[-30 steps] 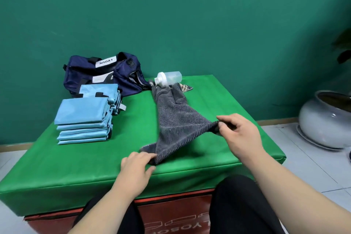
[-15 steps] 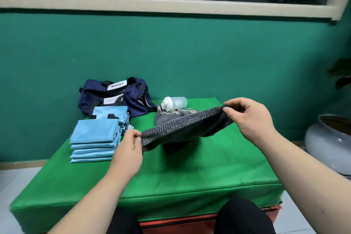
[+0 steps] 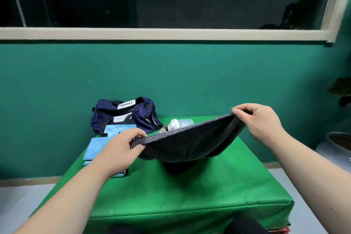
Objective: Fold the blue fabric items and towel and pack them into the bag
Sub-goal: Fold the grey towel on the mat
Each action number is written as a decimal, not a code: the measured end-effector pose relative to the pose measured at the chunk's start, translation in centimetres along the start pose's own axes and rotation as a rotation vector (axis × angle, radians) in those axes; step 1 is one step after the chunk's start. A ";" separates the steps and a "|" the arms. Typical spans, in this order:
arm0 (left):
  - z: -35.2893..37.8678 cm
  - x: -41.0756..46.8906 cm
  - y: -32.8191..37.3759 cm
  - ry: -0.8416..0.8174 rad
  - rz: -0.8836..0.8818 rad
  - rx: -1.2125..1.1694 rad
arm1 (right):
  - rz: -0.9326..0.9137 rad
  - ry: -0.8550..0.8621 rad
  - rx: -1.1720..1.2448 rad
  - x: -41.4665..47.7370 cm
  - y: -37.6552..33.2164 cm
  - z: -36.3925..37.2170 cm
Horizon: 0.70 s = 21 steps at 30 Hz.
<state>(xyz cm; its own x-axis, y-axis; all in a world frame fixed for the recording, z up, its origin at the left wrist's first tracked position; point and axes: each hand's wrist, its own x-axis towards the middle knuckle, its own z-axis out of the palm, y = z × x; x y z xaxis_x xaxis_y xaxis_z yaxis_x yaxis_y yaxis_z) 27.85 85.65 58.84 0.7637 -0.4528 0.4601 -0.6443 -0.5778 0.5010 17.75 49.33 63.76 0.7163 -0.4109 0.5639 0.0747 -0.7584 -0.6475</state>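
A dark grey towel (image 3: pixel 187 143) hangs in the air above the green table (image 3: pixel 190 192), sagging in the middle. My left hand (image 3: pixel 121 147) pinches its left corner and my right hand (image 3: pixel 260 121) pinches its right corner, higher up. Behind my left hand lies a stack of folded light blue fabric items (image 3: pixel 96 148), partly hidden by my wrist. The navy bag (image 3: pixel 123 116) sits at the table's back left against the wall.
A translucent bottle with a white cap (image 3: pixel 179 124) lies at the back of the table, just behind the towel. A grey ceramic pot (image 3: pixel 340 139) stands on the floor at the right. A green wall rises behind the table.
Both hands have lifted the towel off the table and spread it in the air. The view has tilted upward, so the window now shows.
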 end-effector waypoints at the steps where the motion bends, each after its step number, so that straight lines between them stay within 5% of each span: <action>1: -0.6 0.1 0.3 0.016 0.016 0.009 | -0.015 -0.015 -0.012 0.0 -0.1 -0.4; 10: -5.0 0.7 0.8 0.030 -0.096 0.025 | -0.006 -0.347 -0.083 -0.7 0.1 -4.5; 21: -7.5 0.5 2.2 0.000 -0.089 -0.027 | -0.099 -0.275 -0.062 -0.4 0.6 -6.7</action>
<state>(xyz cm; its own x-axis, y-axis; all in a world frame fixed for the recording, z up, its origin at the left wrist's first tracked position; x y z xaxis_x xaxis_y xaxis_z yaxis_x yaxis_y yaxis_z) 26.55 89.23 65.71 0.8180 -0.4002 0.4132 -0.5748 -0.5973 0.5594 12.86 45.64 66.66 0.8694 -0.1873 0.4572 0.1171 -0.8209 -0.5589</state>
